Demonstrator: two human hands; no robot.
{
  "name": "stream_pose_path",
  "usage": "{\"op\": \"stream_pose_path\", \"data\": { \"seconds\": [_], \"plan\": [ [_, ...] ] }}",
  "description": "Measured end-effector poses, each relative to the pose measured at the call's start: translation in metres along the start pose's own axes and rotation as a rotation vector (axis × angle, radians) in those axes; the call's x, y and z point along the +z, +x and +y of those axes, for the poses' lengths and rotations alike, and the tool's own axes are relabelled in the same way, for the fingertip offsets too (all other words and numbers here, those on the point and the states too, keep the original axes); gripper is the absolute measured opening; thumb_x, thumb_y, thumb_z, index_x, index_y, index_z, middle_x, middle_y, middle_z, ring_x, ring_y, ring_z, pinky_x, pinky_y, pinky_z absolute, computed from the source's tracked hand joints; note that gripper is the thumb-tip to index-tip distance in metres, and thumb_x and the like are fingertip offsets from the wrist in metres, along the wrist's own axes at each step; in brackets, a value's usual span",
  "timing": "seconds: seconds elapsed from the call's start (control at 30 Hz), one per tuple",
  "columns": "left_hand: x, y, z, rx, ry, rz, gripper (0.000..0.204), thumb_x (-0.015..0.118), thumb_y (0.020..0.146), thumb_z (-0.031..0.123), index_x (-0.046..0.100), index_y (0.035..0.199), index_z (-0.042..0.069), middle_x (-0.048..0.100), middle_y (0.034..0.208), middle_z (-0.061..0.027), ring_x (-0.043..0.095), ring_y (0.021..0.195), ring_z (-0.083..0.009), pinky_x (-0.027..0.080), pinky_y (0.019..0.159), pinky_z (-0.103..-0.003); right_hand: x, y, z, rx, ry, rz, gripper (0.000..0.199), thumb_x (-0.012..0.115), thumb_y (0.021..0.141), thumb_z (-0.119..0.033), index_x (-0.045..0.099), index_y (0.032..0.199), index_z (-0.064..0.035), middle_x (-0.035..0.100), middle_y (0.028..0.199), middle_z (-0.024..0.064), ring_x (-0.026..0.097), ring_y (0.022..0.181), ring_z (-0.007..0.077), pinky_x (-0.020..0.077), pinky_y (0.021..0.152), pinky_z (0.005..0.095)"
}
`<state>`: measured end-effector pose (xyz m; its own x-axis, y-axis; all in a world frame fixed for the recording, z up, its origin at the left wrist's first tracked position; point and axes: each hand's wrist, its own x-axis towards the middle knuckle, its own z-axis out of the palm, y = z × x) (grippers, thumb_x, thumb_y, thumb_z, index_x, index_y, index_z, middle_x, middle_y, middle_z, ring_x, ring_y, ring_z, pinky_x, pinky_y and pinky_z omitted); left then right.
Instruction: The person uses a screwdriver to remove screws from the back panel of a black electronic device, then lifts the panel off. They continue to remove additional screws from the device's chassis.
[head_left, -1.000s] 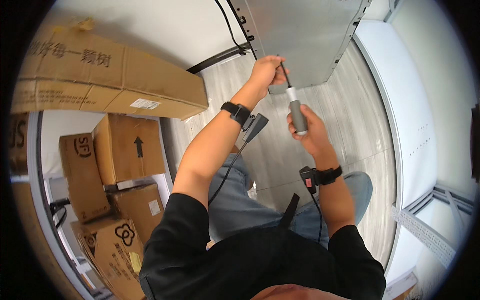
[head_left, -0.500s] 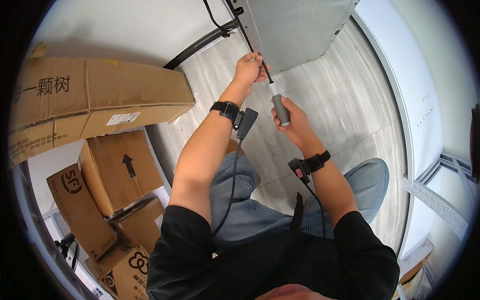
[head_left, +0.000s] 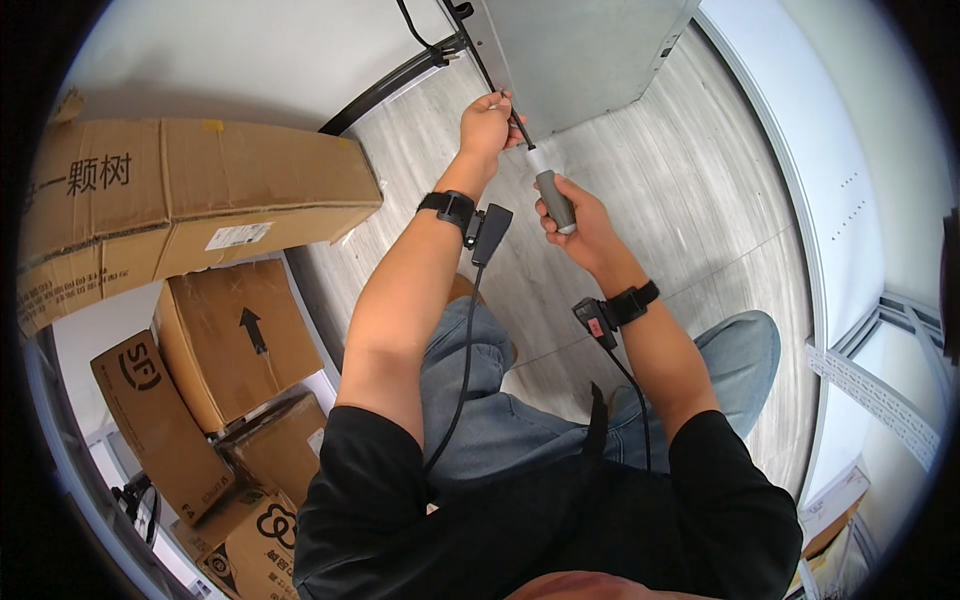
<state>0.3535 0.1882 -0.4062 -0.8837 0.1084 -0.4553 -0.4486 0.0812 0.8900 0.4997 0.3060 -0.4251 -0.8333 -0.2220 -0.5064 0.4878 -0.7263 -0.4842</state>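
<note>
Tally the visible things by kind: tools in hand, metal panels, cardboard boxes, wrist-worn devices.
Screwdriver, gripped by right hand, shaft steadied by left hand: 1
Grey metal panel: 1
Cardboard boxes: 5
Wrist-worn devices: 2
Total: 9

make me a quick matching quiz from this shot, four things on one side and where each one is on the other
Things:
1. screwdriver
2. left hand
3. cardboard boxes
4. grey metal cabinet

Places:
A. stacked at the person's left
B. up at the shaft near the tip, at the cabinet's lower edge
C. handle gripped in the right hand
D. at the top of the view, over the wood-look floor

Pairs: 1-C, 2-B, 3-A, 4-D
</note>
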Motion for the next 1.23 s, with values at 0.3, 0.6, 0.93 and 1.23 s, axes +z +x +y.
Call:
{"op": "stream_pose_path", "data": {
  "seconds": [0.3,0.6,0.93,1.23],
  "plan": [
    [-0.001,0.001,-0.001,0.007,0.007,0.027,0.020,0.048,0.096,0.016,0.058,0.111,0.008,0.064,0.082,-0.0049,0.055,0.057,-0.0100,0.046,0.054,-0.023,-0.007,0.006,0.000,0.040,0.061,-0.037,0.030,0.045,0.097,-0.033,0.054,0.103,-0.0045,0.055,0.074,0.0042,0.049,0.055,0.0096,0.0354,0.042,0.0215],
    [0.002,0.001,-0.007,0.037,-0.012,0.061,0.021,0.049,0.096,0.017,0.058,0.111,0.006,0.064,0.080,-0.0046,0.053,0.056,-0.0096,0.045,0.053,-0.023,-0.014,0.010,-0.001,0.095,0.113,-0.077,0.033,0.044,0.098,-0.033,0.054,0.105,-0.0022,0.055,0.075,0.0061,0.049,0.055,0.0112,0.0348,0.041,0.0218],
    [0.012,0.002,-0.003,0.044,-0.054,0.145,0.018,0.050,0.093,0.014,0.059,0.103,0.002,0.063,0.072,-0.0072,0.049,0.049,-0.0099,0.040,0.047,-0.024,-0.018,0.014,0.005,0.185,0.410,-0.252,0.034,0.044,0.097,-0.033,0.052,0.107,-0.0013,0.055,0.078,0.0072,0.050,0.058,0.0124,0.0364,0.043,0.0224],
    [0.011,0.001,-0.005,0.052,-0.029,0.136,0.018,0.057,0.091,0.020,0.060,0.100,0.005,0.065,0.077,-0.0051,0.058,0.059,-0.0115,0.044,0.056,-0.025,-0.023,0.029,0.017,-0.019,-0.166,0.090,0.041,0.061,0.089,-0.034,0.051,0.115,-0.0050,0.056,0.084,0.0056,0.053,0.068,0.0144,0.0452,0.059,0.0279]
  ]
}}
